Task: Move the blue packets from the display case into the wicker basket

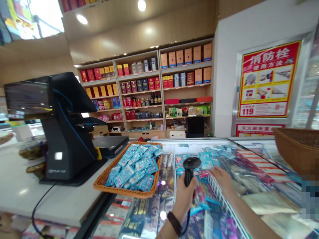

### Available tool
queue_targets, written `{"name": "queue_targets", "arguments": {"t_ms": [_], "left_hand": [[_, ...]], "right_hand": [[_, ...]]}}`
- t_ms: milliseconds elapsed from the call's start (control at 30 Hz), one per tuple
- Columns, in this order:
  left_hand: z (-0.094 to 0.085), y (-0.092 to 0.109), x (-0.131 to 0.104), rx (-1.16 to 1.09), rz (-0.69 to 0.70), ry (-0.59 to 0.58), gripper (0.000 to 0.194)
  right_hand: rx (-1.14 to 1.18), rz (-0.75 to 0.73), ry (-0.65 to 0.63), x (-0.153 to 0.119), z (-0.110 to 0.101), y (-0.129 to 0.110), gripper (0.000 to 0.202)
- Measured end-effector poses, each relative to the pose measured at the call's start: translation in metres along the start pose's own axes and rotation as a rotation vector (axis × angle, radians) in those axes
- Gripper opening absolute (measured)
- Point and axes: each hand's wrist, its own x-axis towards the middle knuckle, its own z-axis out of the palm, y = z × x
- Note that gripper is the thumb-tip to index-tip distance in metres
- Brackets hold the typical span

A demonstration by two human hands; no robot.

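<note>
A black handheld barcode scanner (191, 166) is gripped upright in my left hand (184, 192), with its cable hanging below. My right hand (220, 177) rests palm down over the glass freezer top, fingers near a blue packet (206, 160). Whether its fingertips touch the packet is unclear. An orange wicker basket (100, 181) full of small blue packets (136, 166) stands left of my hands. More blue packets (223, 152) lie loose on the glass beyond my right hand.
A black checkout terminal (68, 132) stands on the white counter (22, 192) at the left. A brown wicker basket (296, 149) is at the right edge. Shelves (139, 91) of boxed goods line the back wall, beside a red poster (270, 81).
</note>
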Motion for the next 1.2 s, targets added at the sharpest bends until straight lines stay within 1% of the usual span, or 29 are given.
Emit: {"name": "queue_targets", "arguments": {"t_ms": [67, 167, 267, 400, 500, 600, 733, 833, 933, 1033, 1200], "left_hand": [[-0.002, 0.0, 0.001, -0.017, 0.0, 0.018, 0.091], [-0.004, -0.001, 0.002, -0.028, -0.006, 0.019, 0.092], [-0.001, -0.005, 0.0, -0.013, -0.028, -0.026, 0.089], [0.009, -0.013, -0.006, 0.008, -0.059, -0.098, 0.083], [0.014, -0.018, -0.01, 0.031, -0.092, -0.153, 0.078], [0.015, -0.02, -0.013, 0.056, -0.107, -0.198, 0.073], [0.015, -0.018, -0.013, 0.051, -0.106, -0.187, 0.074], [0.015, -0.015, -0.013, 0.049, -0.112, -0.182, 0.076], [0.016, -0.016, -0.013, 0.052, -0.116, -0.172, 0.077], [0.015, -0.021, -0.011, 0.065, -0.118, -0.152, 0.078], [0.013, -0.026, -0.01, 0.073, -0.115, -0.152, 0.073]], "right_hand": [[-0.02, 0.012, 0.01, -0.005, 0.007, 0.004, 0.063], [0.036, 0.035, -0.011, -0.008, 0.003, 0.006, 0.066], [0.094, 0.054, -0.041, -0.007, -0.005, 0.006, 0.06], [0.087, 0.073, -0.033, -0.004, -0.008, 0.007, 0.053], [0.048, 0.078, -0.024, -0.002, -0.008, 0.007, 0.056], [0.021, 0.091, -0.035, -0.003, -0.007, 0.003, 0.061], [0.015, 0.08, -0.035, -0.011, -0.004, -0.007, 0.059], [0.001, 0.067, -0.009, -0.017, 0.0, -0.016, 0.058], [-0.01, 0.084, 0.041, -0.021, 0.004, -0.022, 0.059], [-0.008, 0.106, 0.087, -0.02, 0.004, -0.02, 0.057], [0.021, 0.092, 0.066, -0.014, -0.001, -0.009, 0.047]]}}
